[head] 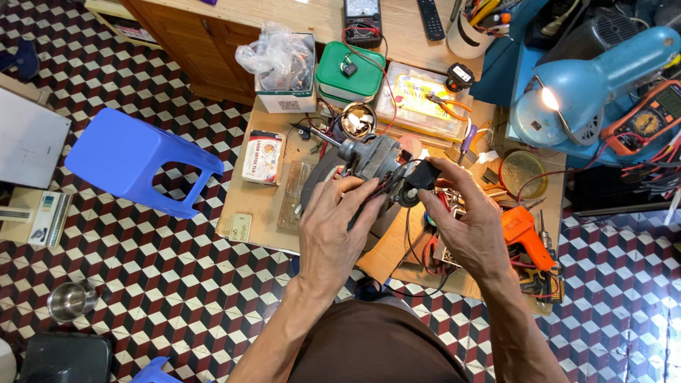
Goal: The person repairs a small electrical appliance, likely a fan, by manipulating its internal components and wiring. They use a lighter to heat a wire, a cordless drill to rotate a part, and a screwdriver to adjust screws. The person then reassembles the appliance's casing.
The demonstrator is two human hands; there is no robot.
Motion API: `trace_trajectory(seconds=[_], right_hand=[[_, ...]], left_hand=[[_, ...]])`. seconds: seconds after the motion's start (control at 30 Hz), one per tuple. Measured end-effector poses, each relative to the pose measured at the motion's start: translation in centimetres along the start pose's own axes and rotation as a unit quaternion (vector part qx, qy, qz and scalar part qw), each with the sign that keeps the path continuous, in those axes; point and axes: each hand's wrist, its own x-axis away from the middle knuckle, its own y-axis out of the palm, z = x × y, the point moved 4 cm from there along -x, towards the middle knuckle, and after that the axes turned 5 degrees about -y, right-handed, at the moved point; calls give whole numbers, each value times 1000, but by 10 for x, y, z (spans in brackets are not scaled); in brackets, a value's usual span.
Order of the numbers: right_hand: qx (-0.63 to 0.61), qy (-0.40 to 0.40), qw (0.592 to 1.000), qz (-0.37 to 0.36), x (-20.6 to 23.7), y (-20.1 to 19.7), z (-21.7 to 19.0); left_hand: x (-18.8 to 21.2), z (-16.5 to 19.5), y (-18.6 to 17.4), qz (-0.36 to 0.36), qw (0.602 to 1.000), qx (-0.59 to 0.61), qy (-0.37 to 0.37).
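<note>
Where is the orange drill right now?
In the head view, the orange drill lies on the bench's right side, just right of the right hand, below the round yellowish dish.

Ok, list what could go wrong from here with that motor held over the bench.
The motor is held above the cluttered table by the left hand and right hand; a slip could drop it onto the parts below. Its wires trail under the hands and might snag. The lit lamp sits close and may be hot.

Bright, even daylight; a lit lamp (567, 99) glares at upper right. Soft shadows, sharp focus, slight wide-angle bending at edges.
</note>
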Motion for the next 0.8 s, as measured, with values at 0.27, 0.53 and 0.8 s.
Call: trace_trajectory(seconds=[0.27,0.53,0.8], right_hand=[[-36,36,999,3,4,-2,-1],[-79,11,996,37,1,10,-1],[-133,52,989,33,2,8,-2]], left_hand=[[6,5,5,34,999,-25,0],[46,6,9,63,995,40,66],[49,-41,5,80,991,93,-47]])
